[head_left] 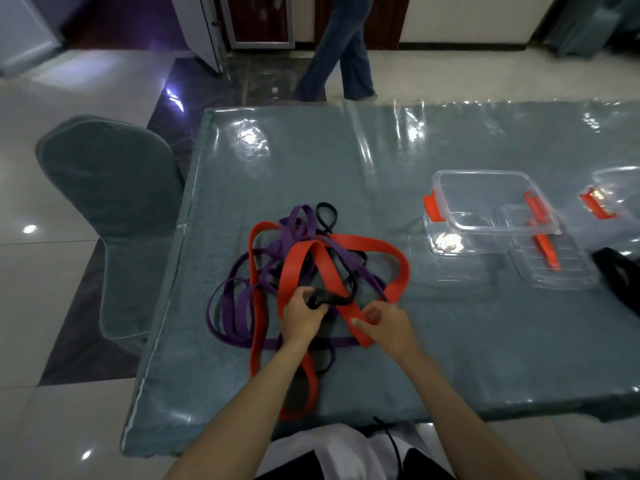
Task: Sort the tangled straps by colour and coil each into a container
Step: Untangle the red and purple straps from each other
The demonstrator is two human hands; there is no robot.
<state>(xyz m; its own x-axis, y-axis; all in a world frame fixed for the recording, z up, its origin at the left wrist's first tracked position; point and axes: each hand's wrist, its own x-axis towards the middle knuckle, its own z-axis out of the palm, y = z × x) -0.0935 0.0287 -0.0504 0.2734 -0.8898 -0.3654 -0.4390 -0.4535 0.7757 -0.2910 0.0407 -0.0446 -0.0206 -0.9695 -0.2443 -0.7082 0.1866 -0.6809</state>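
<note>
From the head view, the surface [450,341] is covered with a grey-green cloth under a shiny clear plastic sheet. A padded chair [107,216] in the same cloth stands at its left edge, and a person in jeans [341,46] stands on the tiled floor behind. To the right sit clear plastic containers [485,202] with orange clips; one seems to lean on another, but the transparent walls make this hard to judge. The tangled straps [304,271] lie in the middle: flat, rubbery bands in red, purple and black, looped over each other. The left hand [303,315] grips a black strap [329,299] with curled fingers. The right hand [384,323] pinches a wide red strap [349,315].
</note>
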